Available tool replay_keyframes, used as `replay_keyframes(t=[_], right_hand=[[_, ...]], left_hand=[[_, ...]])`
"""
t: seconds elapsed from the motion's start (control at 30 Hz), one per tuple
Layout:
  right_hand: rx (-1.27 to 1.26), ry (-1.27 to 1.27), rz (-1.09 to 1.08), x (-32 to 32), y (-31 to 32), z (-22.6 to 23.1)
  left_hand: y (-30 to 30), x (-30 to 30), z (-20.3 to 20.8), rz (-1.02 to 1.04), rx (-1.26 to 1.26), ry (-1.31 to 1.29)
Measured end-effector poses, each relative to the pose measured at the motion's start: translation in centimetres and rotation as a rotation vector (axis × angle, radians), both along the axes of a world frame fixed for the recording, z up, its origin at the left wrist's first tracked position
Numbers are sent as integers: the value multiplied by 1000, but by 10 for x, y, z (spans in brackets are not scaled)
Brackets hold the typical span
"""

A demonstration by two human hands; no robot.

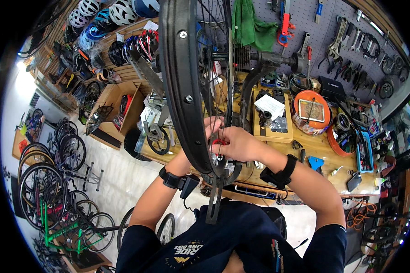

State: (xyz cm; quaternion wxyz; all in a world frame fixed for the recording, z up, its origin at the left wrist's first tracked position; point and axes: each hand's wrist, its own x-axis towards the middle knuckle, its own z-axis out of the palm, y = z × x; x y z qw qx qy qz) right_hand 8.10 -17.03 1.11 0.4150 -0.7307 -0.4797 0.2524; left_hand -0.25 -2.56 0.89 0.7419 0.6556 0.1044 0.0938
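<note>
Behind the wheel (180, 73) stand a wooden workbench (319, 148) and tool-hung pegboard (301, 20).

On my feed I see black bicycle wheel (177, 68) upright, tyreless, silver fittings (188, 98) spaced along rim face; small red tool (220, 142) beside wheel's lower part, partly hidden.

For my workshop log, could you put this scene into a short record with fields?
Wheel: tyreless black rim, mounted upright in a black stand
Left hand: at the spokes, partly hidden by the rim
Right hand: beside a small red tool; grip unclear
Bench: wooden bench, cluttered
Wall: pegboard with tools and a green cloth
</note>
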Motion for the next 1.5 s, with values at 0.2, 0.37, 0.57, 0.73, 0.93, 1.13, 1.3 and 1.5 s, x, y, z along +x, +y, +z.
replay_keyframes(t=[0.2,0.37,0.57,0.73,0.93,1.13,1.3,1.5], right_hand=[[5,28,-96,-10,11,-7],[-7,1019,278,14,-18,18],[-260,-167,-47,-9,5,27],[-23,-250,-234,-18,11,4],[-81,663,216,17,-8,13],[-159,-143,55,9,0,11],[-87,440,119,19,-11,17],[-21,218,-88,13,-11,24]], left_hand=[[0,4,-4,9,-17,69],[-4,0,11,-45,-103,61],[4,4,-8,7,-27,58],[4,10,-15,37,3,38],[-8,0,10,7,-87,90],[-3,5,-4,40,-6,42],[-8,2,6,0,-54,34],[-2,6,-4,-89,38,-35]])
